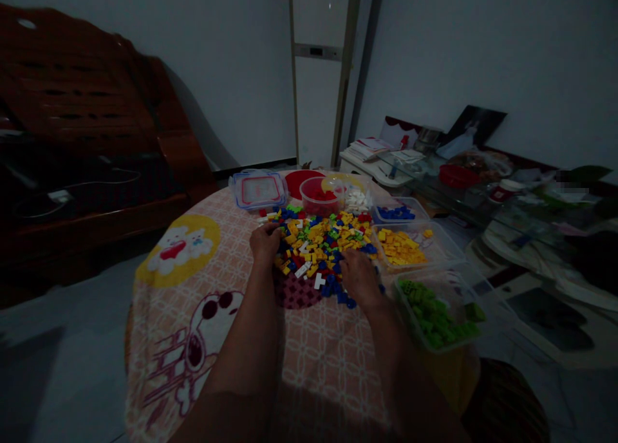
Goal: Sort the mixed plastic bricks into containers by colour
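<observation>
A loose pile of toy building bricks [313, 243] in yellow, blue, white, green and red covers the middle of the round table. At the pile's left edge is my left hand [265, 242], its fingers curled in against the bricks; whatever they hold is too small and dark to make out. My right hand [360, 277] reaches over the right front of the pile, beside blue bricks [340, 292]. Its fingers are bent together, and what lies in them is hidden. A white brick [319, 281] lies at the pile's front, between the hands.
To the right, clear boxes hold green bricks [429, 314], yellow bricks [400, 246] and blue bricks [396, 212]. Behind the pile stand a round tub [321, 197] with red bricks, white bricks [357, 200] and a blue-rimmed lid [259, 190]. A patterned cloth [318, 372] covers the table.
</observation>
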A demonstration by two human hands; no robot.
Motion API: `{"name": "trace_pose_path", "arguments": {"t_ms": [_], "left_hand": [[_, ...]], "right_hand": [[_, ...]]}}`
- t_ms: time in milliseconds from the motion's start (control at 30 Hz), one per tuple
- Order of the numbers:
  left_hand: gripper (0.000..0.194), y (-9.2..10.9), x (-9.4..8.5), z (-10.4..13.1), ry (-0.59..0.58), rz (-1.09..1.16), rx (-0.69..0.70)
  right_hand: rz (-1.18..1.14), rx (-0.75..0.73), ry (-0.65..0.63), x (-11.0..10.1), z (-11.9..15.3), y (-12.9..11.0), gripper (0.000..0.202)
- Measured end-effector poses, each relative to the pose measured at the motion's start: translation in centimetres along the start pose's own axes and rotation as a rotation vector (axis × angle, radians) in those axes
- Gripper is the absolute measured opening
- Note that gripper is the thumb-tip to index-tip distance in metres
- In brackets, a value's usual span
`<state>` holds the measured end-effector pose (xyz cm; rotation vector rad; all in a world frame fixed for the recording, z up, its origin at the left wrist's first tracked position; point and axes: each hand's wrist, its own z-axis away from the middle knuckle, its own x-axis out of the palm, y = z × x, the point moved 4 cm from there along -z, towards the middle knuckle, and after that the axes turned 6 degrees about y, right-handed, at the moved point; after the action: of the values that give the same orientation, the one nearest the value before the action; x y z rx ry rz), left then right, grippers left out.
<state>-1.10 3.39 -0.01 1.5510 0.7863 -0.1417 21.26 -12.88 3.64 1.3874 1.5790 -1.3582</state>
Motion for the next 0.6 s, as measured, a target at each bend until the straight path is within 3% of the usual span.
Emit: {"name": "trace_pose_path", "arguments": {"t_ms": [100,333,467,600], "left_hand": [[0.031,0.2,-0.1,0.1,-0.005,-0.010,0.030],[0.031,0.2,-0.2,0.1,-0.006,-0.009,0.024],[0.032,0.1,0.0,0.1,-0.005,0.003,0.009],[0.032,0.2,-0.1,0.3,-0.008,0.021,-0.014]], "right_hand": [[-0.009,0.001,0.010,-0.3,0.1,-0.8,0.032],[0.192,0.207,-0.053,-1.3,0.4,0.8,0.033],[0.110,0.153,-0.075,-0.9,0.0,0.6,0.031],[0.040,0.064,-0.006,-0.5,-0.2,0.2,0.029]]}}
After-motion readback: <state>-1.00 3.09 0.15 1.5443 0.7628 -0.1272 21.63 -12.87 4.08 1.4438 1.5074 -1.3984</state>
